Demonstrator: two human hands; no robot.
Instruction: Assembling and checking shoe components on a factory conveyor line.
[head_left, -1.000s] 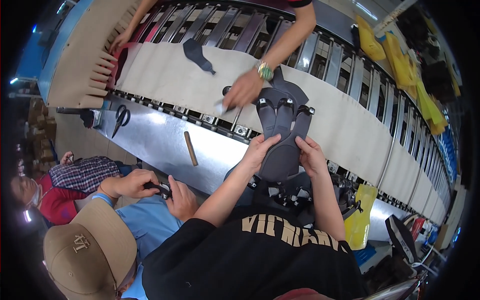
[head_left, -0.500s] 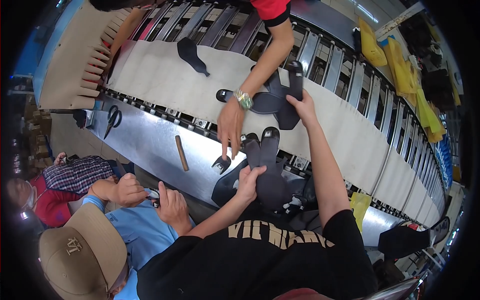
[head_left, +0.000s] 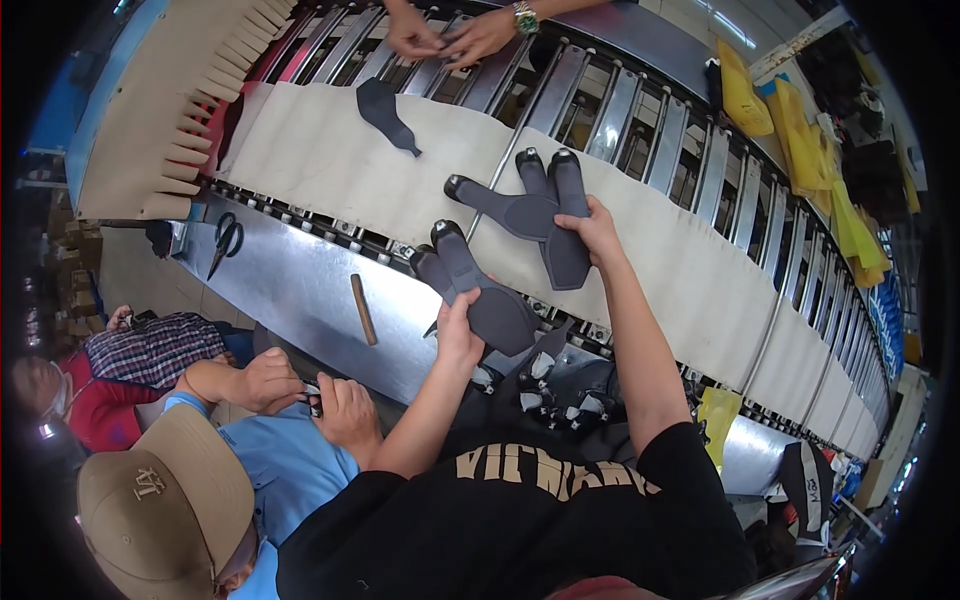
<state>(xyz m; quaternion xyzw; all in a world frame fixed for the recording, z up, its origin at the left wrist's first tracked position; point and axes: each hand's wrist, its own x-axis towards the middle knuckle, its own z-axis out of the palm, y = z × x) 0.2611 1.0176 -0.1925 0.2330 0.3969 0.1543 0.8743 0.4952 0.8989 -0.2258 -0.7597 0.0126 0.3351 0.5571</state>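
A long conveyor of metal rollers (head_left: 640, 110) carries a cream fabric belt (head_left: 320, 160). On the belt lie a single dark grey cut shoe piece (head_left: 385, 112) and a fanned group of dark grey shoe pieces (head_left: 530, 215). Beside it, a steel ledge (head_left: 290, 290) holds black scissors (head_left: 226, 240) and a brown wooden stick (head_left: 363, 309).

Partly hidden: dark shoe pieces (head_left: 480, 300) under left hand (head_left: 458, 335). Cut off at top edge: co-worker's hands (head_left: 445, 35). Too small to tell: item pinched by neighbour's hands (head_left: 300, 390).
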